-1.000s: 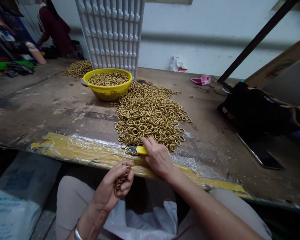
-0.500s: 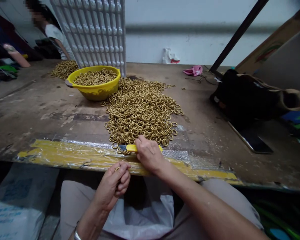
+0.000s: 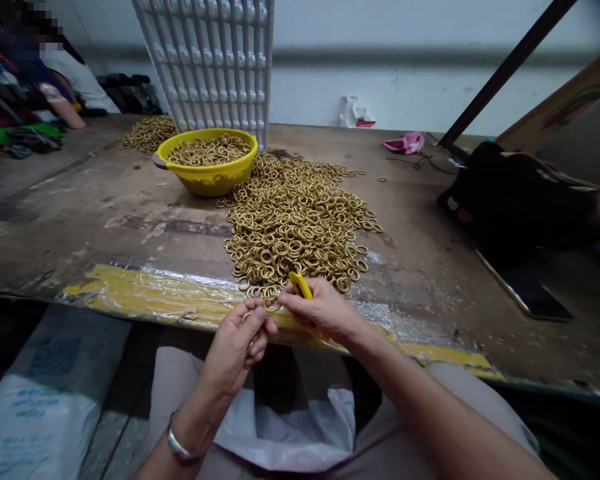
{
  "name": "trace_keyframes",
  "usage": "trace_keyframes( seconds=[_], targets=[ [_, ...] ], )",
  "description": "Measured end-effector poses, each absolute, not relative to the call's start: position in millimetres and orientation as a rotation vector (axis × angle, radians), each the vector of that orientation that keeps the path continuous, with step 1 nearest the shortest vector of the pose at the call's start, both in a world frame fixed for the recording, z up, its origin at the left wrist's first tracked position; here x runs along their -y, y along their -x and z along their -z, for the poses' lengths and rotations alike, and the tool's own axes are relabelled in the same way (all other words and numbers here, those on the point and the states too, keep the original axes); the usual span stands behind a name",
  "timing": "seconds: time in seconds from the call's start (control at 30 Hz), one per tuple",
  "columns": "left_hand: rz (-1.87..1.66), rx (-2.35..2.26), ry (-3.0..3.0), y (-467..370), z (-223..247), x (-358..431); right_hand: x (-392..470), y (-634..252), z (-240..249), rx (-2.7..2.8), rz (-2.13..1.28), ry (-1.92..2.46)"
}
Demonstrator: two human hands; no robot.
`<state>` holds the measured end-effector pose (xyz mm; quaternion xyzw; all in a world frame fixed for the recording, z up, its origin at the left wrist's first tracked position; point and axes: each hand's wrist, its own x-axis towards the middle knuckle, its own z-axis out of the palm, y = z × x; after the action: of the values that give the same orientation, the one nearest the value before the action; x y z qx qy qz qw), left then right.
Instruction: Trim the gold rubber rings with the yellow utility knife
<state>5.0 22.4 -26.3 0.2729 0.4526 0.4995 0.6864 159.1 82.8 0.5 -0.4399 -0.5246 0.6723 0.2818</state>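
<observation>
My right hand (image 3: pixel 325 308) is closed around a yellow utility knife (image 3: pixel 301 285), its dark blade end pointing up and away over the rings. Its thumb and fingertip also touch a brass-coloured ring (image 3: pixel 271 304) at the table edge. My left hand (image 3: pixel 243 340) is curled shut with a ring (image 3: pixel 247 317) showing between its fingers; how many it holds is hidden. Both hands nearly meet in front of a large pile of brass-coloured rings (image 3: pixel 300 220). Behind the pile, to the left, a yellow basin (image 3: pixel 213 180) is filled with the same rings.
A ribbed grey panel (image 3: pixel 210 67) stands behind the basin, near a smaller ring heap (image 3: pixel 150 133). To the right lie a phone (image 3: pixel 530 293), a black bag (image 3: pixel 520 207) and a pink item (image 3: pixel 405 143). A white sack (image 3: pixel 290 433) hangs open at my lap. Another person (image 3: pixel 75 73) is at far left.
My right hand has turned the knife from lying sideways to pointing away and come to a ring beside my left hand. The left hand has risen slightly. The view has shifted left.
</observation>
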Motion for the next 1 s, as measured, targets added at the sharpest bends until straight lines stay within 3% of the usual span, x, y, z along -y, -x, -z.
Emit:
trace_keyframes(
  seconds=[0.27, 0.5, 0.6, 0.77, 1.0],
  targets=[
    [-1.285, -1.377, -1.106, -12, 20, -17, -76, -160, 2, 0.953, -2.149, 1.152],
    [-1.193, -1.333, -1.25, -8, 19, -22, -77, -162, 3, 0.969, -2.173, 1.183],
    [-1.113, -1.289, -1.081, -5, 24, -22, -75, -162, 6, 1.361, -1.883, 1.311],
    [-1.085, -1.147, -0.646, -1, 29, -22, -61, -164, 9, 2.207, -0.849, 1.401],
    [-1.087, -1.198, -0.747, 4, 29, -16, -49, -160, 11, 2.577, -0.425, 1.451]
  ],
)
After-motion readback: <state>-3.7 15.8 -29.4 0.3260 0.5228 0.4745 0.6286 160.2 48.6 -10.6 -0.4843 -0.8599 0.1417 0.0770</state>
